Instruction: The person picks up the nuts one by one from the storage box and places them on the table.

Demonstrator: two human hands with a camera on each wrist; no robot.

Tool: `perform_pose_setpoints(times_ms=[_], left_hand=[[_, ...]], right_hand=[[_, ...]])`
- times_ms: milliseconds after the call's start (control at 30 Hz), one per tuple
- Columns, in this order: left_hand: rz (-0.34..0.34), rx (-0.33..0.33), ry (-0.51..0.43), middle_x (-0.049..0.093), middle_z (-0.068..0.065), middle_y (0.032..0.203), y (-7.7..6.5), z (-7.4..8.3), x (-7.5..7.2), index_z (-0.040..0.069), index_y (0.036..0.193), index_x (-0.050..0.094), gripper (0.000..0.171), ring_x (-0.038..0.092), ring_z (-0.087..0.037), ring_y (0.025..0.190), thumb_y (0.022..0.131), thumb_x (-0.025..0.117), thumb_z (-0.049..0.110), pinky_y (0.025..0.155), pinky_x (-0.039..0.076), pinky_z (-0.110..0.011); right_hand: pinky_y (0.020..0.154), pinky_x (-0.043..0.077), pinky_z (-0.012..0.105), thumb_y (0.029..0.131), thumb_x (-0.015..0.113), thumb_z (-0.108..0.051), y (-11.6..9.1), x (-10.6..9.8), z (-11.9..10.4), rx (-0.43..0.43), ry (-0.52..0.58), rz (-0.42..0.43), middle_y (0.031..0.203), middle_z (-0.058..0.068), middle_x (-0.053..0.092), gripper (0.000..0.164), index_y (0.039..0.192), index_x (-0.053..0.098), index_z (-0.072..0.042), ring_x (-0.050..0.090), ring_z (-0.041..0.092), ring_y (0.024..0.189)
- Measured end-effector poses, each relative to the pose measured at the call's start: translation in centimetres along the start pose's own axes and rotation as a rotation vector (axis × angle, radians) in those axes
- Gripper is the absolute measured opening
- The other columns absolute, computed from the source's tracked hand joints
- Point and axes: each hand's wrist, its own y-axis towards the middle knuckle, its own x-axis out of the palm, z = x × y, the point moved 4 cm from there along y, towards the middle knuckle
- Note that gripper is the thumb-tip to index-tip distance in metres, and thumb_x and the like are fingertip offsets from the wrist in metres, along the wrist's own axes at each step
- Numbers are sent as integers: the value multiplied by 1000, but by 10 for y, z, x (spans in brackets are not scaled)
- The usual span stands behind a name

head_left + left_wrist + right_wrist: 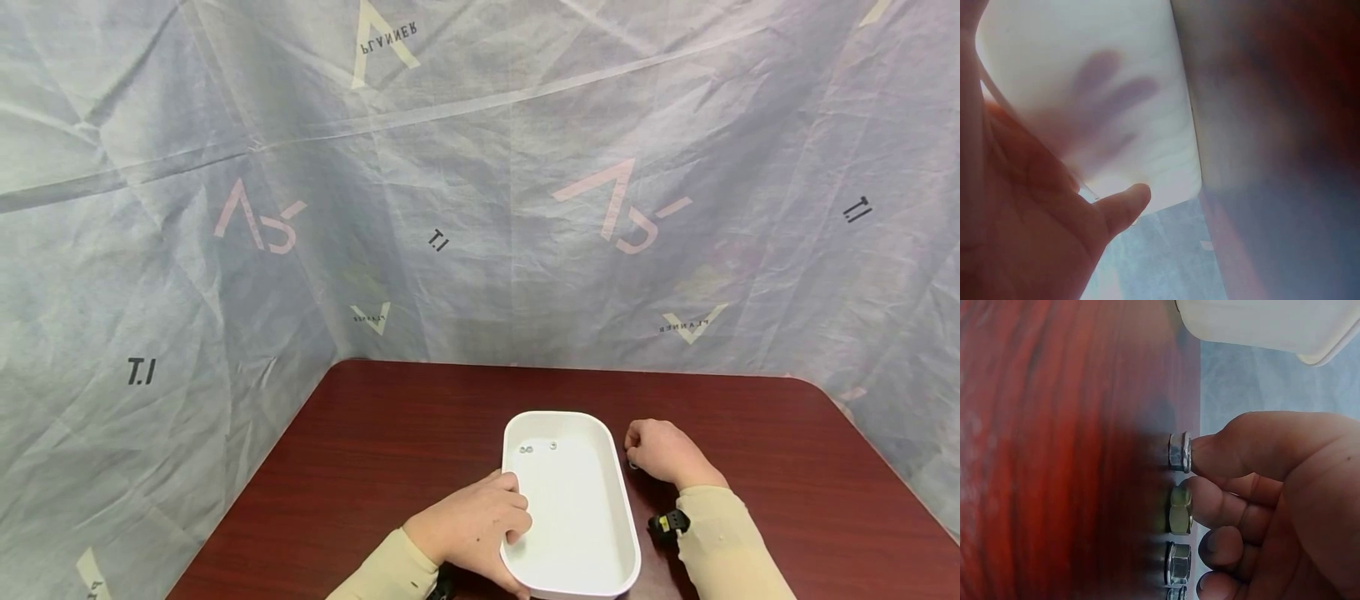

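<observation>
On the table stands a white tray (573,533), with three small metal nuts (553,446) lying near its far end. My left hand (476,521) grips the tray's left rim, fingers curled over into it; the thumb lies against the outside in the left wrist view. To the right of the tray, my right hand (663,450) is low over the table with bent fingers. In the right wrist view its thumb tip meets a silver flange nut (1179,452), and the forefinger tip meets a yellowish nut (1180,510). Whether it pinches either one is unclear.
Another silver flange nut (1179,564) lies in line with those by the right hand, and part of one more shows below it. The dark red table (397,433) reaches back to a grey printed curtain (480,192), which also hangs along the sides.
</observation>
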Motion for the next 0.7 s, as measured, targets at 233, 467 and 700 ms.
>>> perform_pose_setpoints(times_ms=[233,467,700], left_hand=[[7,2,0,28,20,68,0,0,0,26,66,36,67,29,-4,78,62,76,80,79,31,-20],[6,4,-8,27,20,68,0,1,-2,25,66,35,68,29,-4,77,62,78,78,78,30,-20],[1,7,-6,26,20,67,0,2,-5,25,66,36,67,28,-4,77,63,77,78,76,29,-19]], right_hand=[[62,43,38,84,66,-7,-1,0,1,10,7,-14,70,-3,56,11,80,62,-16,51,16,65],[63,44,40,85,65,-10,-5,-11,-6,5,8,-5,70,-4,57,6,83,63,-15,51,16,64],[65,45,41,87,65,-16,-8,-26,-22,-32,-21,30,76,-4,58,2,87,65,-14,52,15,67]])
